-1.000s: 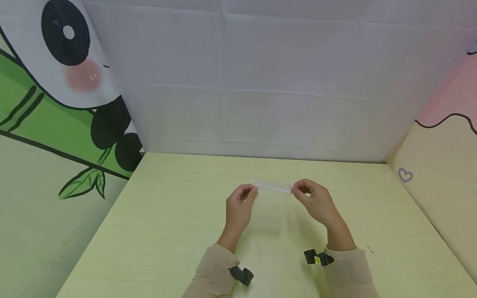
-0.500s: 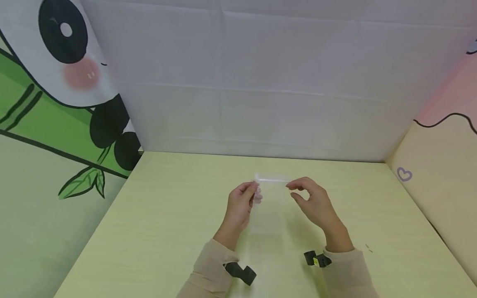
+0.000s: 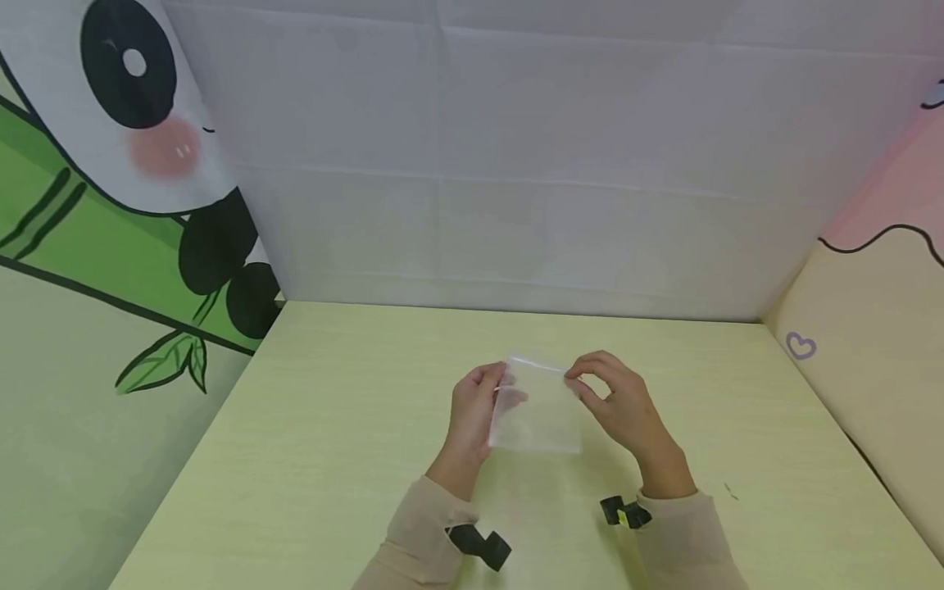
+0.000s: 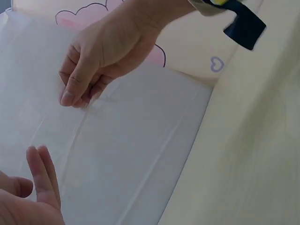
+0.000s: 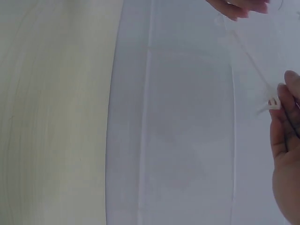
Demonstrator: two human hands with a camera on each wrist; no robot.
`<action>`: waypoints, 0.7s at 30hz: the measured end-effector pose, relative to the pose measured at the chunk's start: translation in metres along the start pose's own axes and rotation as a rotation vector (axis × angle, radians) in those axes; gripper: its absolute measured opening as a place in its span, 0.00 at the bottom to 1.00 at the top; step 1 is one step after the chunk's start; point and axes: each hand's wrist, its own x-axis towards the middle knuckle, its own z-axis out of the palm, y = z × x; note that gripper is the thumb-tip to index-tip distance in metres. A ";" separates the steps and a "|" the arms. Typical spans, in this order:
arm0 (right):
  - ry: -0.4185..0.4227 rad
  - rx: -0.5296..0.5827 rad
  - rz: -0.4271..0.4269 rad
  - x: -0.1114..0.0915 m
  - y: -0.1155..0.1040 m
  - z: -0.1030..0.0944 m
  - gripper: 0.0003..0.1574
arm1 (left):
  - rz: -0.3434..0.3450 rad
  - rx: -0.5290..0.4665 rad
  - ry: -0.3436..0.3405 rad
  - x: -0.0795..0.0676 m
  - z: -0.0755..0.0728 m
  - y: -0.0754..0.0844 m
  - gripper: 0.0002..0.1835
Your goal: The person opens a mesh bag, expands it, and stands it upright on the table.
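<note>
The left hand [image 3: 472, 406] and right hand [image 3: 623, 406] pinch a clear, rectangular plastic bag [image 3: 542, 428] between them, its faint top edge [image 3: 537, 365] seemingly crosswise.

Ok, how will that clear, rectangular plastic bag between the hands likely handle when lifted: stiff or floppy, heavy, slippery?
Probably floppy: the left hand's fingers show through the clear, rectangular plastic bag, suggesting thin film. Likely very light, as I can see no contents in it. Perhaps slippery, since the glint along its upper edge hints at smooth plastic.
</note>
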 end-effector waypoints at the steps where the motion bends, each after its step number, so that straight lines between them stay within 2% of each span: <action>1: -0.002 -0.005 0.022 0.000 0.000 0.000 0.14 | 0.037 0.041 0.015 0.000 -0.001 -0.001 0.13; 4: -0.022 -0.015 0.111 -0.001 0.000 -0.002 0.11 | 0.205 0.246 0.040 -0.001 -0.004 -0.001 0.10; 6: -0.049 -0.012 0.184 -0.001 -0.001 -0.004 0.06 | 0.321 0.406 0.015 0.000 -0.006 -0.003 0.12; 8: -0.075 0.008 0.260 -0.001 -0.001 -0.006 0.03 | 0.429 0.488 -0.048 0.001 -0.007 -0.004 0.15; 11: -0.111 0.040 0.337 0.000 -0.001 -0.008 0.02 | 0.535 0.531 -0.128 0.001 -0.008 -0.005 0.13; 14: -0.143 0.054 0.364 0.001 0.001 -0.010 0.03 | 0.604 0.550 -0.120 0.002 -0.008 -0.005 0.07; 16: -0.163 0.063 0.360 0.002 0.002 -0.011 0.03 | 0.623 0.559 -0.102 0.004 -0.007 -0.005 0.04; 18: -0.169 0.077 0.344 0.003 0.003 -0.011 0.06 | 0.621 0.570 -0.091 0.005 -0.006 -0.005 0.02; 21: -0.156 0.109 0.302 0.005 0.003 -0.010 0.08 | 0.582 0.584 -0.097 0.006 -0.005 -0.006 0.03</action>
